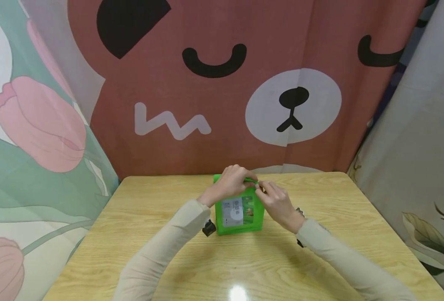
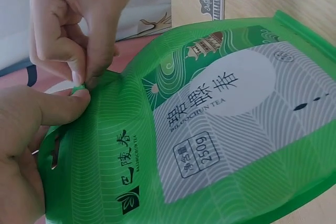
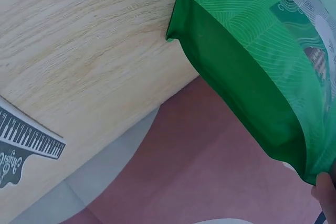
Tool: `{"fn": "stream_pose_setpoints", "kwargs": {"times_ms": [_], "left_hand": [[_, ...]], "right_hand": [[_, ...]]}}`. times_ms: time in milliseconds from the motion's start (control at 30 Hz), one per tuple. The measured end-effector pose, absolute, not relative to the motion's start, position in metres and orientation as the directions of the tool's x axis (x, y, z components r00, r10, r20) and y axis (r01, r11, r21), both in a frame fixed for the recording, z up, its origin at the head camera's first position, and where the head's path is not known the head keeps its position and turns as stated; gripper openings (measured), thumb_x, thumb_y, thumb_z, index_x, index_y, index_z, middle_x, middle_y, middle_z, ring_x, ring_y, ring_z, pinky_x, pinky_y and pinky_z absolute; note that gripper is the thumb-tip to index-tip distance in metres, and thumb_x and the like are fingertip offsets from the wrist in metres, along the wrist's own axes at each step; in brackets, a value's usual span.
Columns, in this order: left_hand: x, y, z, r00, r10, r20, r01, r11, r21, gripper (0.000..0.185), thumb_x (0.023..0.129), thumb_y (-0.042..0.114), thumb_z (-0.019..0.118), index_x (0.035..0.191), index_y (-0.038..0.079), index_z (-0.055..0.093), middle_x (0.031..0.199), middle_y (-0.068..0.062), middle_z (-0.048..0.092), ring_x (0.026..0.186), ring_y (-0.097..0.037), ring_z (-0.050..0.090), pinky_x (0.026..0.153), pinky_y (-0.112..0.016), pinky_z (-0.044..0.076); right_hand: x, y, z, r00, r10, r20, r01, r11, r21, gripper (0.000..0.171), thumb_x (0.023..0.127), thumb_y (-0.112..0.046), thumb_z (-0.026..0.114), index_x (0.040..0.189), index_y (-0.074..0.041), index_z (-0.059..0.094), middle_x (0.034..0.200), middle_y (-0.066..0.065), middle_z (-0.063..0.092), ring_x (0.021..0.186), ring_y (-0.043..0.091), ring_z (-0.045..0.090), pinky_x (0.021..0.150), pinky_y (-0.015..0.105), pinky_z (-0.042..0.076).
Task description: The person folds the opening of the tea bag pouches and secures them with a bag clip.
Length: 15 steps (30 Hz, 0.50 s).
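W/ L hand, pinching top edge of green tea pouch, thumb-first over front face, nr hanger slot. W/ R hand, pinching same edge btwn thumb & forefinger, just beside L thumb; other R fingers folded in. So: grasping pouch w/ both, at top only.

Holding pouch upright approx. mid-table, nr far edge of wood-grain table. Can't tell if resting on tabletop or held just clear. Facing front: gray/white label, marked "BILUOCHUN TEA" & "250g", w/ small pavilion pic. In R-wrist view, showing dark-green side fold, w/ just a bit of fingers at lower R.

Also on tabletop, per wrist views: piano-key strip w/ lettering. On wrists: black wrist gear. On arms: pale beige sleeves.

Behind table: reddish-brown bear curtain. To L: tulip-print curtain. To R: leaf-print curtain. Nr front of table: bright glare spot.
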<state>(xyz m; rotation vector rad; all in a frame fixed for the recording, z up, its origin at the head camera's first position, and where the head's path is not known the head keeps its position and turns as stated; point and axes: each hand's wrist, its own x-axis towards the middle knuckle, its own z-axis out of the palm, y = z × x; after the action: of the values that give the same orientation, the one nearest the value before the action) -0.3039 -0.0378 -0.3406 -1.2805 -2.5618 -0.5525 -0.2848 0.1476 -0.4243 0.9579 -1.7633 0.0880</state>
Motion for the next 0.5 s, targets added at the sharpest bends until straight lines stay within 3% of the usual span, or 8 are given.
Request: {"fn": "stream_pose_setpoints", "kwargs": {"times_ms": [100, 200, 300, 367, 433, 500], "left_hand": [[-0.304, -0.038, -0.342, -0.59, 0.718, 0.37, 0.806, 0.547, 0.226, 0.015, 0.093, 0.011, 0.071, 0.105, 0.014, 0.079, 0.094, 0.003, 0.075, 0.053, -0.004, 0.044, 0.049, -0.018, 0.026], [-0.305, -0.038, -0.343, -0.582, 0.721, 0.377, 0.812, 0.542, 0.216, 0.016, 0.093, 0.01, 0.07, 0.105, 0.015, 0.079, 0.093, 0.003, 0.075, 0.05, -0.003, 0.039, 0.048, -0.018, 0.024], [-0.305, -0.038, -0.343, -0.578, 0.719, 0.385, 0.814, 0.542, 0.209, 0.015, 0.093, 0.01, 0.071, 0.104, 0.015, 0.079, 0.093, 0.003, 0.075, 0.05, -0.002, 0.037, 0.047, -0.018, 0.024], [-0.305, -0.038, -0.343, -0.581, 0.715, 0.39, 0.812, 0.546, 0.209, 0.014, 0.092, 0.01, 0.072, 0.103, 0.015, 0.08, 0.093, 0.003, 0.075, 0.051, -0.002, 0.037, 0.047, -0.017, 0.025], [-0.305, -0.038, -0.343, -0.584, 0.712, 0.389, 0.809, 0.548, 0.211, 0.014, 0.091, 0.011, 0.073, 0.103, 0.015, 0.08, 0.093, 0.003, 0.075, 0.051, -0.002, 0.036, 0.047, -0.018, 0.024], [-0.304, -0.038, -0.344, -0.586, 0.714, 0.383, 0.808, 0.547, 0.219, 0.015, 0.092, 0.01, 0.073, 0.104, 0.014, 0.08, 0.095, 0.002, 0.075, 0.05, -0.003, 0.032, 0.047, -0.019, 0.021]], "right_hand": [[-0.283, 0.15, -0.42, -0.156, -0.542, 0.826, -0.698, 0.652, 0.296, 0.02, 0.102, -0.001, 0.053, 0.091, 0.003, 0.069, 0.092, 0.018, 0.066, 0.069, 0.024, 0.065, 0.054, 0.031, 0.055], [-0.28, 0.154, -0.412, -0.268, -0.483, 0.834, -0.789, 0.607, 0.098, 0.002, 0.091, 0.0, 0.069, 0.089, 0.001, 0.069, 0.092, 0.015, 0.066, 0.071, 0.022, 0.066, 0.056, 0.031, 0.055], [-0.279, 0.156, -0.403, -0.451, -0.397, 0.799, -0.809, 0.56, -0.178, 0.014, 0.082, -0.001, 0.08, 0.089, -0.003, 0.068, 0.087, 0.009, 0.068, 0.071, 0.02, 0.067, 0.057, 0.034, 0.056], [-0.279, 0.158, -0.397, -0.575, -0.36, 0.735, -0.768, 0.548, -0.333, 0.016, 0.082, -0.004, 0.08, 0.093, -0.004, 0.068, 0.087, 0.007, 0.07, 0.073, 0.02, 0.069, 0.06, 0.036, 0.056], [-0.279, 0.16, -0.392, -0.672, -0.349, 0.653, -0.71, 0.556, -0.432, 0.017, 0.085, -0.009, 0.079, 0.098, -0.004, 0.069, 0.089, 0.008, 0.072, 0.076, 0.021, 0.07, 0.063, 0.037, 0.057], [-0.279, 0.161, -0.388, -0.726, -0.365, 0.582, -0.67, 0.565, -0.481, 0.02, 0.086, -0.011, 0.078, 0.103, -0.003, 0.071, 0.094, 0.009, 0.073, 0.079, 0.022, 0.071, 0.066, 0.038, 0.057]]}}
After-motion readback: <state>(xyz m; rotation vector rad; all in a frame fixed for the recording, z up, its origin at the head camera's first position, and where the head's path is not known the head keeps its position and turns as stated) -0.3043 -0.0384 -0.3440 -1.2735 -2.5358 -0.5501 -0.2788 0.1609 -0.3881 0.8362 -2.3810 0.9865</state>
